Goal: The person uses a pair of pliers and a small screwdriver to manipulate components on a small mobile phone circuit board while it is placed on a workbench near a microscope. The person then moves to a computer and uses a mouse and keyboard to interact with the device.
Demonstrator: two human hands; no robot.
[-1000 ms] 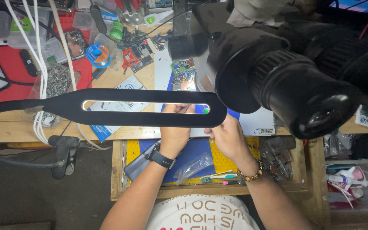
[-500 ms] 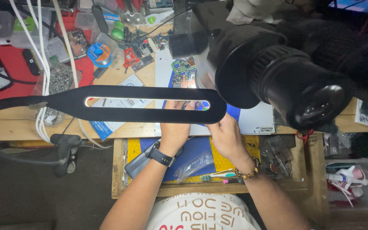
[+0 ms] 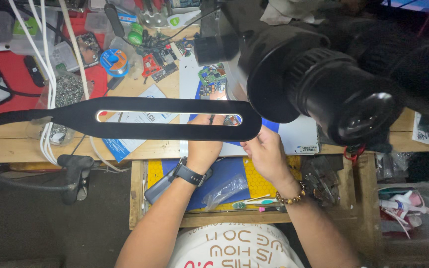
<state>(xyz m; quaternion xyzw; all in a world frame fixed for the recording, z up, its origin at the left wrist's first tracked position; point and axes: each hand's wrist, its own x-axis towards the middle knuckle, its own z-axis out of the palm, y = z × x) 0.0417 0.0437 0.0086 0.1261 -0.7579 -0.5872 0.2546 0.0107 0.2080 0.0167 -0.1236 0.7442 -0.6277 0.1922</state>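
My left hand (image 3: 203, 151), with a black watch (image 3: 190, 174) on its wrist, reaches forward under a long black lamp bar (image 3: 175, 130). Through the bar's slot its fingertips show, closed on a thin dark tool (image 3: 211, 119) over a white mat (image 3: 301, 136). A small circuit board (image 3: 233, 119) lies just right of the tool. My right hand (image 3: 268, 155), wearing a bead bracelet (image 3: 292, 194), sits beside it. Its fingers are curled against the bar's lower edge, and what they hold is hidden.
A big black microscope eyepiece (image 3: 343, 94) blocks the upper right. Circuit boards (image 3: 212, 77), a solder spool (image 3: 113, 59) and white cables (image 3: 45, 89) crowd the bench behind. An open drawer (image 3: 152, 173) with a blue pad lies below my wrists. A clear bin (image 3: 413, 213) stands at right.
Both hands stay in nearly the same spot under the lamp bar. The view has shifted only slightly.
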